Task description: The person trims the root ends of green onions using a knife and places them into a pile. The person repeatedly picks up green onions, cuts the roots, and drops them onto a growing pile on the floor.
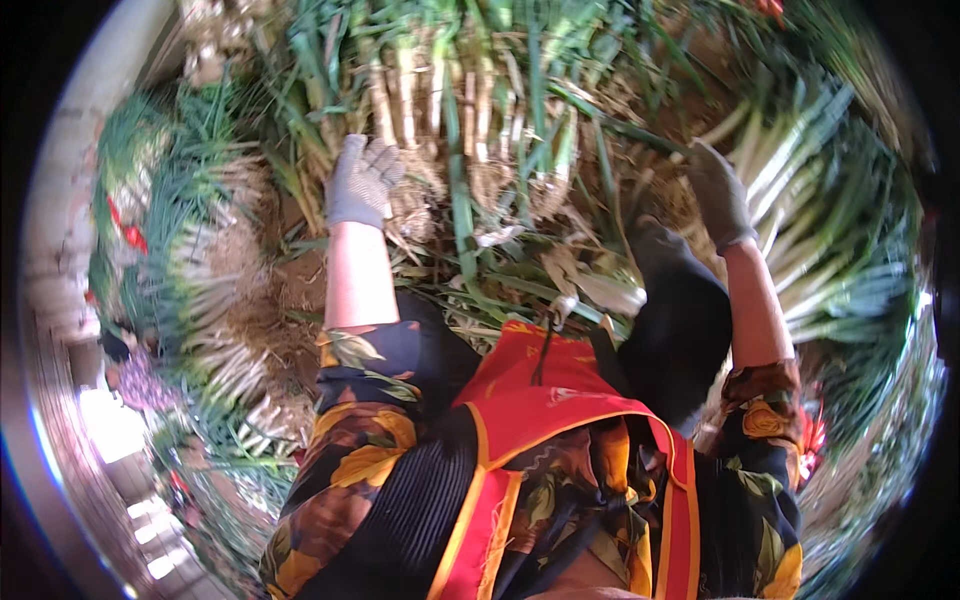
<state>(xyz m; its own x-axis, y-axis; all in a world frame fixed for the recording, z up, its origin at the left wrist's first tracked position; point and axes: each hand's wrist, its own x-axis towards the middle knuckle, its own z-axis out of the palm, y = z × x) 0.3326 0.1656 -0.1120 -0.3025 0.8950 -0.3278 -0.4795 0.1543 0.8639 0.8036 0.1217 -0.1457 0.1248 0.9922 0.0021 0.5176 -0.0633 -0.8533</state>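
Observation:
My left hand (364, 180), in a grey knit glove, is at the root ends of untrimmed green onions (439, 97) in front of me. Its fingers are spread a little and nothing shows in its grasp. On the right, my gloved right hand (718, 191) is beside a row of cleaned green onions (780, 180) with pale stems. A long green leaf (630, 133) reaches to its fingertips. Whether those fingers grip anything is hidden by the back of the hand. Loose leaves and peeled skins (502, 289) lie between my legs, below the onion roots.
Bundled green onions (217, 262) line the left side, roots inward, with red ties (133, 236) among the far bundles. Another person (142, 375) is at the far left. My dark-clad leg (675, 322) and red apron (540, 375) fill the near middle.

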